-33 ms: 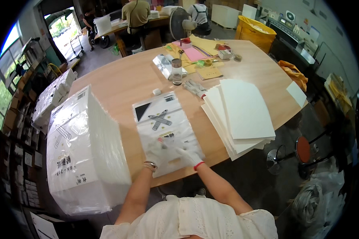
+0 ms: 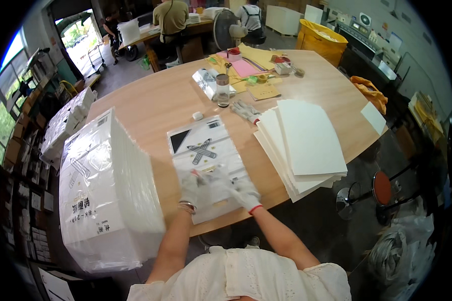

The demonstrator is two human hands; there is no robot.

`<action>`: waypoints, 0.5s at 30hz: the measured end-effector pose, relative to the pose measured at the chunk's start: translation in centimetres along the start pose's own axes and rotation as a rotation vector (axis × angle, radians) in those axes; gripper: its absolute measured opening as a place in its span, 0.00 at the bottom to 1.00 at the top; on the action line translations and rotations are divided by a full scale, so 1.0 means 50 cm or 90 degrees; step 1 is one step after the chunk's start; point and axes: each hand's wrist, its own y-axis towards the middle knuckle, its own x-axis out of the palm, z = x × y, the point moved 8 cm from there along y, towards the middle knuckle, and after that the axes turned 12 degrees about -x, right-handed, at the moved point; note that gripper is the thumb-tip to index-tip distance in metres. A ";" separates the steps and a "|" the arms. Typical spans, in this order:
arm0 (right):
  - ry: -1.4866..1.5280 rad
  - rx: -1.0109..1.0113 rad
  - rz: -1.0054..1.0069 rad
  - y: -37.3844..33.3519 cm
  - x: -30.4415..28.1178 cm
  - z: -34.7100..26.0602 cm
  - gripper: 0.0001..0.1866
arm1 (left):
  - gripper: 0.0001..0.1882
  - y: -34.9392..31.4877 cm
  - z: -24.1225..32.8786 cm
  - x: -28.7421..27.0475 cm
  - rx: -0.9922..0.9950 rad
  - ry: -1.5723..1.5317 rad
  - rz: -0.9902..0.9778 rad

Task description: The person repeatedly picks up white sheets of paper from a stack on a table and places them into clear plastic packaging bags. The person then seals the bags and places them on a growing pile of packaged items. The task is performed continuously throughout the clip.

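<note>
Pressing a clear printed bag [image 2: 206, 160] flat at table [image 2: 155, 100] edge, between wrapped stack [image 2: 105, 195] and loose white sheets [image 2: 306, 140]. L hand [image 2: 190, 186] and R hand [image 2: 238, 189], gloved, fingers spread on bag's near end. Looks like smoothing step; next needs firm pinch at bag mouth.

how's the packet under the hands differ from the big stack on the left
The flat packet is a single thin sheet-like bag lying flat under both hands; the tall bagged stack is a thick bundle standing high beside it. The packet sits mid-table, the stack at the table's left edge. Both are clear plastic with a black cross print.
</note>
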 end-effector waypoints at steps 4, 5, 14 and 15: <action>0.011 -0.124 0.179 -0.031 -0.187 -0.194 0.08 | 0.10 0.006 0.074 -0.010 -0.165 -0.097 -0.021; 0.022 -0.298 0.244 -0.026 -0.175 -0.236 0.08 | 0.11 0.008 0.100 0.020 -0.126 -0.032 -0.039; 0.060 -0.279 0.047 0.020 0.086 -0.055 0.13 | 0.20 -0.118 0.320 0.057 0.075 0.106 -0.109; 0.179 -0.232 0.002 0.005 0.057 -0.032 0.13 | 0.21 -0.123 0.305 0.054 0.120 0.128 -0.096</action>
